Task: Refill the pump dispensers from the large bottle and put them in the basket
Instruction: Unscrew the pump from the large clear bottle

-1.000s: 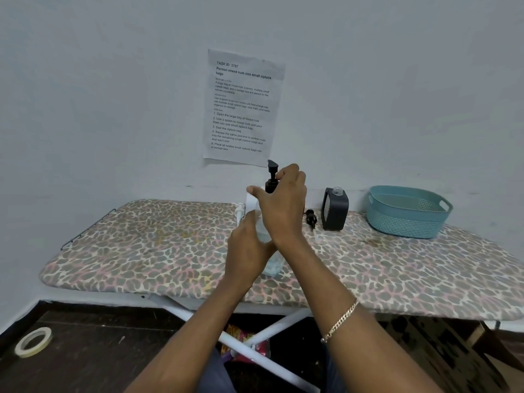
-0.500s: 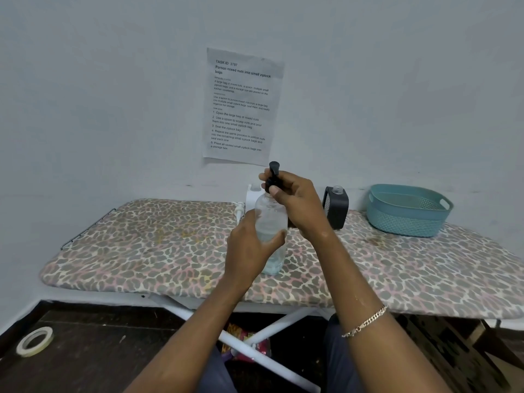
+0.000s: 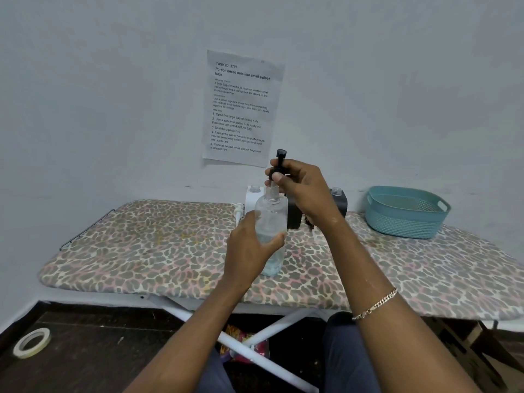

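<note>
Left grip (image 3: 249, 251) wraps round the clear plastic pump bottle (image 3: 270, 219), pinning it upright on the leopard-print table (image 3: 141, 251) so it can't twist. Right grip (image 3: 300, 188) pinches the black pump head (image 3: 279, 163), now lifted off the neck. Half a second ago it sat lower. Teal plastic basket (image 3: 405, 214) waits far right.
</note>
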